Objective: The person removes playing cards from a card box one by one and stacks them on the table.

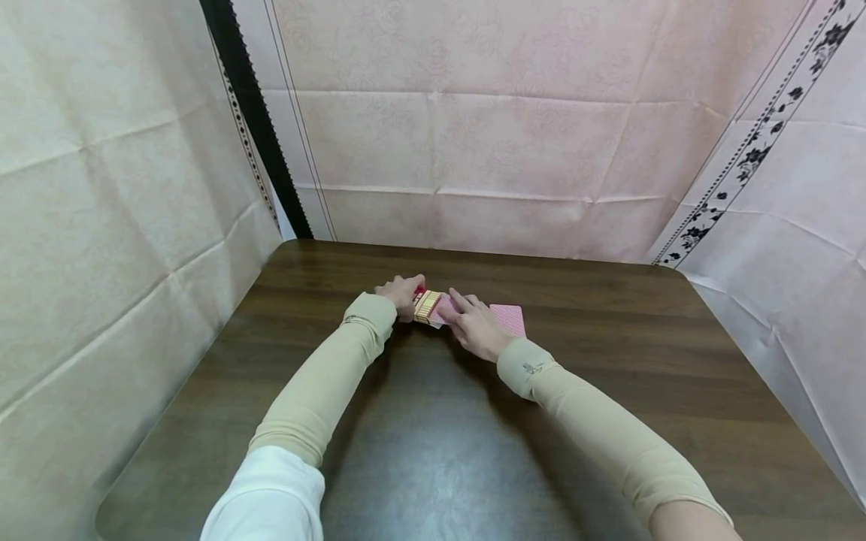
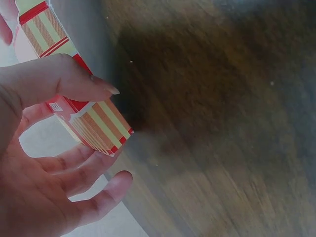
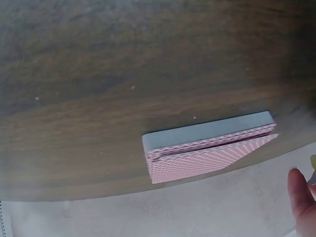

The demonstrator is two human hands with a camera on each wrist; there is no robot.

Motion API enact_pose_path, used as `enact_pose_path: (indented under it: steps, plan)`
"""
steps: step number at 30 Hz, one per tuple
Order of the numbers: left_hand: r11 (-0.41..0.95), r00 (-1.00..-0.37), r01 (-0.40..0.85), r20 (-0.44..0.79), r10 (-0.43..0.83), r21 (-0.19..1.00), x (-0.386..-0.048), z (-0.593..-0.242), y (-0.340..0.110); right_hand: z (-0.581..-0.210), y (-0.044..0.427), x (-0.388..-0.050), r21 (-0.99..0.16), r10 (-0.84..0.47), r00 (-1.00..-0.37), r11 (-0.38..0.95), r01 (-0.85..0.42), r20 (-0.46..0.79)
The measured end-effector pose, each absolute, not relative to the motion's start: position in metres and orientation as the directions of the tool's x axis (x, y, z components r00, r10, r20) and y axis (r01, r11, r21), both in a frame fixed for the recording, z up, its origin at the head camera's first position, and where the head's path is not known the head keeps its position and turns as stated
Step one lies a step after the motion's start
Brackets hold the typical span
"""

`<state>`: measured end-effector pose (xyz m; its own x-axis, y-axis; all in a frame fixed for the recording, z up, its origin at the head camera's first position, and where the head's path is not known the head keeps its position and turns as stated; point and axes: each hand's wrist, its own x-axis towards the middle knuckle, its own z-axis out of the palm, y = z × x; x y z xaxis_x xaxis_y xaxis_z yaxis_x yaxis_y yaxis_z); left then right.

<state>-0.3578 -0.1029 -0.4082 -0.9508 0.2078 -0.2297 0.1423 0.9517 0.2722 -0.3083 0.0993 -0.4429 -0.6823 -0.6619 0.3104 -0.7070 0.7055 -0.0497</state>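
My left hand grips a red and yellow striped card box, its thumb across one side and fingers beneath. At the box's right end, in the head view, pink-patterned playing cards show, and my right hand holds them between thumb and fingers; the fingertips are partly hidden. Beside that hand a separate stack of pink-backed playing cards lies on the table, its top cards slightly askew. Only a digit or so of the right hand shows at the edge of the right wrist view.
The brown wooden table has rounded corners, and both hands work near its far edge. Pale patterned cloth hangs behind it and on both sides. A dark strip runs down the cloth at the back left.
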Motion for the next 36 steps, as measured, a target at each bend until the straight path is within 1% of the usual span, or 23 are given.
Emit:
enact_pose_path:
  steps: [5,16,23,31,33,36]
  plan:
    - [0.951,-0.952,0.138,-0.227,0.204,0.278,-0.355,-0.406,-0.102,-0.444,0.098,-0.310,-0.049,-0.654,-0.675,0.705,-0.707,0.342]
    - [0.955,-0.952,0.132,-0.233,0.196,0.264,-0.355,-0.408,-0.102,-0.441,0.093,-0.309,-0.042,-0.637,-0.701,0.730,-0.682,0.321]
    - [0.954,-0.951,0.112,-0.247,0.184,0.277,-0.356,-0.406,-0.107,-0.437,0.102,-0.307,-0.048,-0.616,-0.735,0.756,-0.653,0.283]
    - [0.955,-0.951,0.108,-0.253,0.180,0.275,-0.361,-0.410,-0.112,-0.438,0.116,-0.308,-0.057,-0.596,-0.743,0.767,-0.639,0.305]
    - [0.956,-0.952,0.106,-0.250,0.177,0.274,-0.360,-0.411,-0.113,-0.440,0.119,-0.308,-0.056,-0.575,-0.754,0.783,-0.620,0.318]
    - [0.955,-0.951,0.103,-0.254,0.177,0.280,-0.358,-0.411,-0.115,-0.441,0.123,-0.306,-0.046,-0.509,-0.794,0.832,-0.552,0.332]
